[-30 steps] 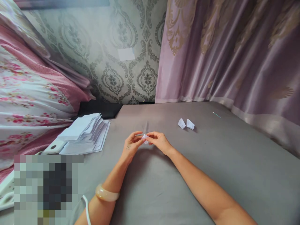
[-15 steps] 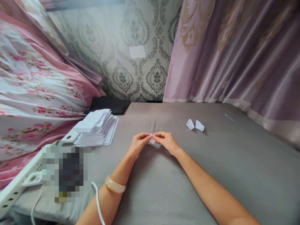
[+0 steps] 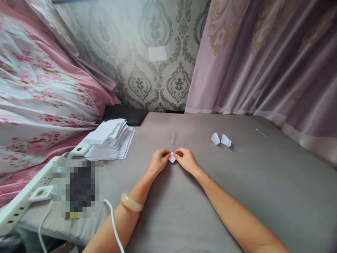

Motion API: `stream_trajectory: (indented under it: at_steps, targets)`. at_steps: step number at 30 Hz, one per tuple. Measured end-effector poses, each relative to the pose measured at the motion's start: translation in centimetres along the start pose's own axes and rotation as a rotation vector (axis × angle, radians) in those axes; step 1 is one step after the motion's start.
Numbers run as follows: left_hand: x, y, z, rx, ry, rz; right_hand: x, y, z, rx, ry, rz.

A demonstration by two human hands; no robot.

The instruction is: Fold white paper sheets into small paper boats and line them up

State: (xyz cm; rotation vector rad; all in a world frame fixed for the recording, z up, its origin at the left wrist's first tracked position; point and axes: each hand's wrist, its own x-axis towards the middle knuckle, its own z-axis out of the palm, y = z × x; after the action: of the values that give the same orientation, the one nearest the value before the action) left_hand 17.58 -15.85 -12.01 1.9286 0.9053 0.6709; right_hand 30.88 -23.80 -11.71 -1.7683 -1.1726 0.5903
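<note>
Between my two hands is a small folded piece of white paper (image 3: 172, 157), its lower tip pointing toward me. My left hand (image 3: 159, 161) pinches its left edge, thumb and fingertips pressed together. On the opposite edge, my right hand (image 3: 186, 160) grips it the same way. Two small folded paper pieces, one (image 3: 215, 138) beside the other (image 3: 226, 140), rest on the grey cloth to the right, beyond my right hand. A thick stack of white paper (image 3: 109, 140) lies to the left of my hands.
A white power strip (image 3: 28, 196) runs along the left edge, with a white cable (image 3: 113, 225) near my left forearm. A black flat item (image 3: 123, 115) lies behind the stack. A thin stick (image 3: 261, 132) lies far right. Curtains (image 3: 237, 70) hang at the right.
The fingers have shifted slightly apart on the folded paper, so more of it shows between them. The whole view has tilted a little.
</note>
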Motion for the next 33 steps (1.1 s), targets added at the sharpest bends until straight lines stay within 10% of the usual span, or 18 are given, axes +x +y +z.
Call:
stream_trajectory:
  at_steps: [12,33]
  targets:
    - [-1.0,0.4,-1.1,0.259,-0.164,0.321,-0.9,0.7,-1.3,-0.294,-0.162,-0.432]
    - [-0.5,0.4,-1.9,0.286,-0.236,0.343,-0.5,0.2,-2.8,-0.268,-0.299,-0.442]
